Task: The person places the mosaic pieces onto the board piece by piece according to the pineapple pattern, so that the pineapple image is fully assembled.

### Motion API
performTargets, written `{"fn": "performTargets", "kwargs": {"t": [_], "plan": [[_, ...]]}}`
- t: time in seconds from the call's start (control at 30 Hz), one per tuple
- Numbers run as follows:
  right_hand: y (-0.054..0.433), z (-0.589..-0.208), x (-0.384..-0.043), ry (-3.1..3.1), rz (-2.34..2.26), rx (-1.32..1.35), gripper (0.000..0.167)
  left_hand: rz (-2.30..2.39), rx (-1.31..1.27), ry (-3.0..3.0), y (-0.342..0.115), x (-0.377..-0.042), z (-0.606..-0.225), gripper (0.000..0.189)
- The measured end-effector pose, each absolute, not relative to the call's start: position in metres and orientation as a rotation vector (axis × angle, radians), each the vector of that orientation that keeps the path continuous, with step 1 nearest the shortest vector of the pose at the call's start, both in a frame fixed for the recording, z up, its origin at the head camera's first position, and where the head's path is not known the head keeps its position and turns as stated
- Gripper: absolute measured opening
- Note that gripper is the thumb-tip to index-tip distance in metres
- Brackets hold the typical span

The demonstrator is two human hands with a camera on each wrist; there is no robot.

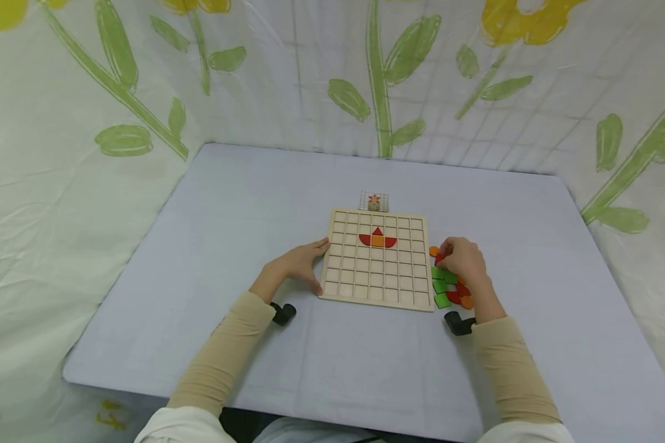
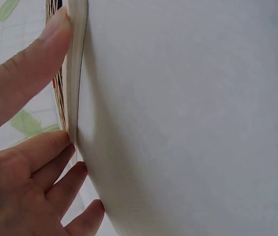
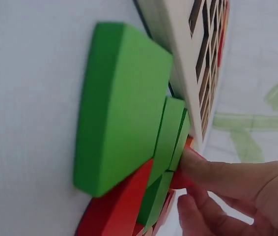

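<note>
A wooden grid board lies in the middle of the table. On it an orange square sits between two red quarter-round pieces, with a red triangle above. My left hand rests against the board's left edge, thumb and fingers spread along it. Beside the right edge, my right hand pinches a red piece between thumb and fingers; its shape is mostly hidden. Under and around that hand lie green blocks, a red block and orange round pieces.
A small pattern card with a coloured figure on a grid lies behind the board. The pale table is backed by a flower-printed curtain. Dark devices are strapped at both wrists.
</note>
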State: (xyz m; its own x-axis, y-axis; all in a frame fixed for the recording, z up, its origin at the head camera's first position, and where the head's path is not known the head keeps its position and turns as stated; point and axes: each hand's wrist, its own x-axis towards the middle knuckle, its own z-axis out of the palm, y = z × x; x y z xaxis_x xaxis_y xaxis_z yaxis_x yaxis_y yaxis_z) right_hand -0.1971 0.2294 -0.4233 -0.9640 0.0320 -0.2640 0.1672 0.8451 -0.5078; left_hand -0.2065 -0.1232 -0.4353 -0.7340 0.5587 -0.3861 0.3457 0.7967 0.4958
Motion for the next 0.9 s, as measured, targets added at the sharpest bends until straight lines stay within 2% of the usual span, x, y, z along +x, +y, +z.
{"fn": "performTargets", "kwargs": {"t": [0.27, 0.57, 0.9], "plan": [[0.225, -0.416, -0.196, 2.759, -0.850, 0.127, 0.016, 0.546, 0.656, 2.451, -0.122, -0.206, -0.434, 0.110], [0.213, -0.414, -0.202, 2.818, -0.969, -0.084, 0.011, 0.547, 0.654, 2.451, -0.122, -0.205, -0.432, 0.110], [0.176, -0.424, -0.213, 2.730, -1.068, -0.225, 0.023, 0.557, 0.637, 2.452, -0.122, -0.205, -0.434, 0.109]]}}
